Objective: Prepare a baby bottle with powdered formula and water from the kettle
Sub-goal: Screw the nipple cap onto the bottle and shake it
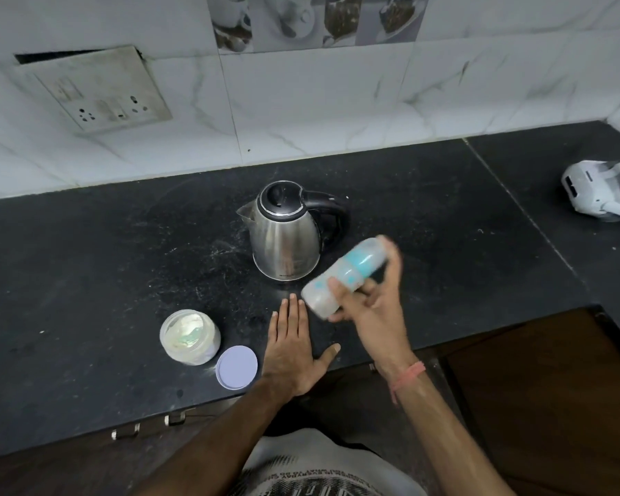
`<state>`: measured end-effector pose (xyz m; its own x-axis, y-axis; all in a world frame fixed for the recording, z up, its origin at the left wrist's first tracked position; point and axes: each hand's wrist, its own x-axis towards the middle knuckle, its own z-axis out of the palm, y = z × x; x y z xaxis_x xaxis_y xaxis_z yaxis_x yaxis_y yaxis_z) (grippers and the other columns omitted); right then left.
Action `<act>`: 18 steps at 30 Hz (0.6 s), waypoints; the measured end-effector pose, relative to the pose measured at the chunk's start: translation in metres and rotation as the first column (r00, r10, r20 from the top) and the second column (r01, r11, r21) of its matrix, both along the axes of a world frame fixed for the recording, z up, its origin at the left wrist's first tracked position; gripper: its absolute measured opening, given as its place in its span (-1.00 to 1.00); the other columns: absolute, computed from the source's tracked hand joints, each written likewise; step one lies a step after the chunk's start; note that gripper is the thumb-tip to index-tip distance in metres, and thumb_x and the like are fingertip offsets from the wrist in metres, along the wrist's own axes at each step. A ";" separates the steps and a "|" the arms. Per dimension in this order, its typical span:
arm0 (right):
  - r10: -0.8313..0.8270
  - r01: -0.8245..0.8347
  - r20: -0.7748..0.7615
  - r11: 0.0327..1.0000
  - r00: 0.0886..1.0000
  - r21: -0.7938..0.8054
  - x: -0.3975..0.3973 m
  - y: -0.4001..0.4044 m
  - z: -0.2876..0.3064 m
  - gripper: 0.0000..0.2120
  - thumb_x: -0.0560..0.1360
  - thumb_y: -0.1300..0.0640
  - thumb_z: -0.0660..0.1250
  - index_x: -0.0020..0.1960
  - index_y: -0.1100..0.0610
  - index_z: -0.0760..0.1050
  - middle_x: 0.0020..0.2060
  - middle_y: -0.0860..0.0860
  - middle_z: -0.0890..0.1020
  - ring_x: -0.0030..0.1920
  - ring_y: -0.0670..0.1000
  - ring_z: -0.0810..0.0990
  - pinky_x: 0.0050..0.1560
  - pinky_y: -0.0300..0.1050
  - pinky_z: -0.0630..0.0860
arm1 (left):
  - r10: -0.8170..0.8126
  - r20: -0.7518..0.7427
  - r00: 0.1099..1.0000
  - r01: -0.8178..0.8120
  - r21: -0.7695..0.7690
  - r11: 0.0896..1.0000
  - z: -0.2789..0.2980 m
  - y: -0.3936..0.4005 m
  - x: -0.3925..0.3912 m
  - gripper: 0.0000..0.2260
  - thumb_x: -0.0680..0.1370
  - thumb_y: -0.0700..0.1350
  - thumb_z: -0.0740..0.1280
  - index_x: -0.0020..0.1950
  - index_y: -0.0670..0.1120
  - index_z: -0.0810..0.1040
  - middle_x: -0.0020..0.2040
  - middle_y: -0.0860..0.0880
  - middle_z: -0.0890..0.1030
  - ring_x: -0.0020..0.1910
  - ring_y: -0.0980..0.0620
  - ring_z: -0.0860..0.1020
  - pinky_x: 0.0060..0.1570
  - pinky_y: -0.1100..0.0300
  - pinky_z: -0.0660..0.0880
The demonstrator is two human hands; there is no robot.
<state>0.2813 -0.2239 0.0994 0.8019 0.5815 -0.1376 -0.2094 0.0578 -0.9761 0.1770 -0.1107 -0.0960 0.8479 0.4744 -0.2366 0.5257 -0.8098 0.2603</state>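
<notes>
My right hand (371, 298) grips a baby bottle (340, 277) with a teal collar and clear cap; it is tilted almost flat above the counter and blurred by motion. My left hand (294, 349) lies flat on the black counter (104, 281), palm down, fingers spread, holding nothing. A steel kettle (287, 234) with a black lid and handle stands just behind both hands. Left of my left hand stands an open jar of formula powder (190, 336) with a scoop inside, and its pale lilac lid (236, 367) lies beside it.
A white device (602, 189) lies on the counter at the far right. A tiled wall with a socket plate (97, 91) rises behind. The counter's front edge runs under my forearms, with drawer handles (151, 424) below it.
</notes>
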 end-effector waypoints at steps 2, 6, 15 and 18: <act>0.200 -0.199 0.022 0.979 0.980 -0.038 -0.003 -0.006 0.003 -0.02 0.54 0.26 0.58 0.68 -0.30 0.10 0.21 0.01 0.77 0.15 0.15 0.80 -0.08 0.16 0.78 | 0.003 0.029 1.000 -0.003 -0.017 1.000 -0.001 0.000 -0.002 0.08 0.58 0.60 -0.08 0.87 -0.07 -0.27 0.87 -0.14 -0.25 0.84 -0.13 -0.33 0.72 -0.04 -0.49; 0.018 -0.016 -0.042 0.999 0.999 0.032 -0.015 -0.005 0.000 -0.05 0.58 0.29 0.52 0.70 -0.23 0.06 0.17 -0.02 0.77 0.17 0.17 0.79 -0.13 0.05 0.77 | -0.009 0.006 1.000 0.009 -0.018 1.000 -0.008 0.004 0.000 0.10 0.60 0.61 -0.15 0.87 -0.18 -0.17 0.87 -0.15 -0.21 0.86 -0.19 -0.23 0.81 -0.17 -0.30; -0.024 0.025 -0.018 0.998 1.000 0.055 -0.012 -0.003 0.006 -0.05 0.57 0.25 0.52 0.70 -0.22 0.04 0.17 -0.09 0.77 0.17 0.15 0.79 -0.09 0.16 0.78 | -0.011 -0.001 1.000 0.011 0.001 1.000 0.003 0.002 0.000 0.16 0.51 0.63 -0.17 0.86 -0.16 -0.25 0.87 -0.17 -0.26 0.85 -0.16 -0.31 0.78 -0.09 -0.38; 0.208 -0.208 0.047 0.978 0.977 0.010 -0.007 -0.007 0.009 -0.03 0.49 0.23 0.58 0.68 -0.24 0.13 0.17 0.08 0.78 0.15 0.19 0.80 0.00 0.22 0.77 | -0.024 0.008 1.000 0.024 -0.026 0.999 0.003 0.002 -0.003 0.09 0.54 0.62 -0.11 0.88 -0.03 -0.26 0.87 -0.13 -0.26 0.83 -0.12 -0.37 0.70 -0.02 -0.52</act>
<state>0.2745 -0.2310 0.1082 0.6683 0.7380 -0.0940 -0.1743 0.0324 -0.9842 0.1736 -0.1087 -0.0935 0.8609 0.4478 -0.2416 0.5041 -0.8150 0.2858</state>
